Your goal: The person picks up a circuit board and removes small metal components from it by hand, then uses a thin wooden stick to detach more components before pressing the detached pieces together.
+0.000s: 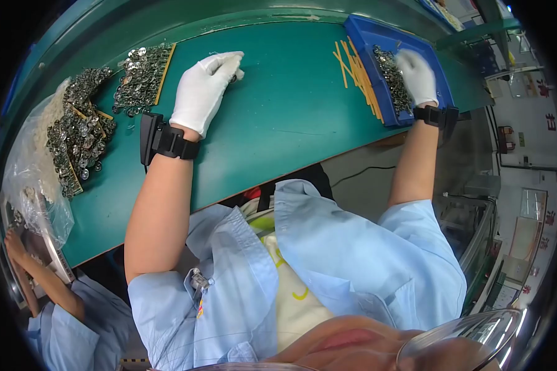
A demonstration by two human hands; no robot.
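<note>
White-gloved, a worker's left hand (207,89) curls its fingers nearly closed above a green table (284,86), pinching what looks like a small dark piece (233,79), while the right hand (416,75), blurred, is beside small metal pieces (393,83) heaped in a blue tray (368,37), its grip impossible to tell. Handling such tiny pieces well likely calls for a light fingertip pinch, with the yellow sticks (368,93) along the tray's left side left undisturbed.
</note>
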